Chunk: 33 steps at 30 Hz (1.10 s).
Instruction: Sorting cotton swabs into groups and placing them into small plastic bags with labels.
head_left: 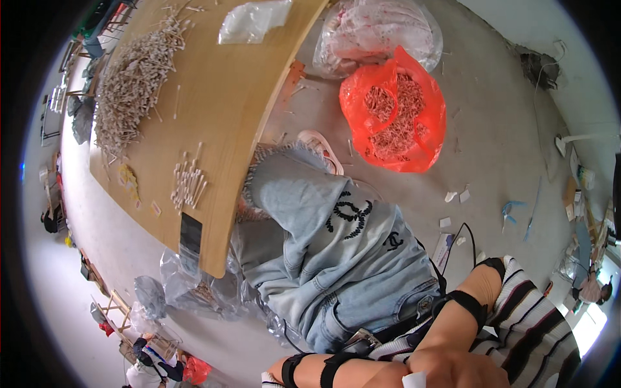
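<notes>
At the lower edge my left hand (386,376) and my right hand (456,368) are close together, near my striped top. Between them shows a small white piece (414,380), its kind unclear and partly cut off. The right hand shows its back and knuckles; the fingers of both hands are hidden or out of view. Black straps circle both forearms. Left of my knees, a wooden table (220,110) carries a large pile of cotton swabs (132,90) and a smaller bunch of swabs (189,184). A dark phone-like slab (191,231) lies at the table's near end.
A red plastic bag (362,142) full of small pinkish pieces stands on the floor beside a big clear bag (381,32). A flat clear bag (255,22) rests on the table. Grey plastic (226,299) bunches under its near corner. A person (152,368) is at lower left.
</notes>
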Each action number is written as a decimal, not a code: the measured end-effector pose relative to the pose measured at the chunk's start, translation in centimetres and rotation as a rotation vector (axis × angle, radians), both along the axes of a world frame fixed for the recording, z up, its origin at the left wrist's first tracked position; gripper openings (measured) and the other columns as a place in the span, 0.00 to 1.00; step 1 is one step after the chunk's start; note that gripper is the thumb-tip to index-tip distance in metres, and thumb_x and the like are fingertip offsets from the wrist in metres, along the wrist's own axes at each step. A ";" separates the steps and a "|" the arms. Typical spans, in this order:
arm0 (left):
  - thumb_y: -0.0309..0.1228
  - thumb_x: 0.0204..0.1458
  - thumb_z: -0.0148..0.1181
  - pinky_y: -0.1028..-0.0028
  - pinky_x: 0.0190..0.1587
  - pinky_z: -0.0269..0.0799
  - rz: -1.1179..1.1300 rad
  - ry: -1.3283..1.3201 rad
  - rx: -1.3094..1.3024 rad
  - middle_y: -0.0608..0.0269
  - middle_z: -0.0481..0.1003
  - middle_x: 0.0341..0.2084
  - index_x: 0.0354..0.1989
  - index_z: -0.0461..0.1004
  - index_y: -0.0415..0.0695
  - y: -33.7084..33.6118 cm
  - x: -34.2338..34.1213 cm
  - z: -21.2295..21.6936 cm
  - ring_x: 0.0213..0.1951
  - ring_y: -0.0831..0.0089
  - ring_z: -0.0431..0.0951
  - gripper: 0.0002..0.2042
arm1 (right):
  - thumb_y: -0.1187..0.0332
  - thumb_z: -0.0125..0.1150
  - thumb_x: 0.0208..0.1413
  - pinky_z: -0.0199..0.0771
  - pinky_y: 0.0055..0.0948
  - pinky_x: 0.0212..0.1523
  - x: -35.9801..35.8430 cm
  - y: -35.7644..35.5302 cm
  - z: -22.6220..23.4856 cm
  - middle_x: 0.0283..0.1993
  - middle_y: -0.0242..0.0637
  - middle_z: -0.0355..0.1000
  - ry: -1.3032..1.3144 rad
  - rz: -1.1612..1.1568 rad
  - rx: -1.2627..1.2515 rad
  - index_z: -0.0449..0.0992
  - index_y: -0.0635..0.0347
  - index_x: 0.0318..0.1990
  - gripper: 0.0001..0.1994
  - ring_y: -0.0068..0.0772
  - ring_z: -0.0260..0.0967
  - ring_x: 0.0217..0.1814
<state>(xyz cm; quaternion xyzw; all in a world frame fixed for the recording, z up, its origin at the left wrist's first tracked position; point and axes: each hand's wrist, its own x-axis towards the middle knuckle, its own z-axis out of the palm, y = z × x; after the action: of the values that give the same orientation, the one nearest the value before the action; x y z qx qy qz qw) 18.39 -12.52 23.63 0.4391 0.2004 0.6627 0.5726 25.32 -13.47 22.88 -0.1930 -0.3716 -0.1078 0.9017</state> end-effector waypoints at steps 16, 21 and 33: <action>0.29 0.54 0.60 0.75 0.40 0.71 0.040 0.054 -0.126 0.74 0.73 0.28 0.27 0.75 0.49 0.1 0.4 -0.9 0.36 0.79 0.74 0.04 | 0.80 0.66 0.52 0.79 0.39 0.52 -0.3 1.7 -0.2 0.41 0.55 0.75 0.689 1.279 0.061 0.75 0.79 0.42 0.12 0.41 0.78 0.40; 0.29 0.54 0.60 0.75 0.39 0.71 0.070 0.082 -0.118 0.74 0.73 0.27 0.27 0.75 0.49 -0.1 0.2 -0.9 0.35 0.79 0.74 0.05 | 0.81 0.65 0.52 0.80 0.45 0.53 -0.3 1.5 0.2 0.40 0.60 0.75 0.877 1.612 0.130 0.75 0.81 0.42 0.12 0.49 0.79 0.40; 0.28 0.54 0.60 0.75 0.39 0.71 0.051 0.123 -0.110 0.74 0.73 0.26 0.26 0.74 0.49 0.9 0.2 -1.2 0.35 0.79 0.74 0.05 | 0.81 0.64 0.52 0.81 0.43 0.52 -0.8 2.1 1.7 0.54 0.62 0.69 1.104 1.325 0.006 0.79 0.75 0.33 0.03 0.47 0.77 0.49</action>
<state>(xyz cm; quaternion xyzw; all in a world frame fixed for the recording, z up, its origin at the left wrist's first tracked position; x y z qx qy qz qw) 18.61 -11.65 22.42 0.4417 0.2825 0.6366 0.5656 24.53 -11.34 24.59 0.0413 0.0843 0.5488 0.8307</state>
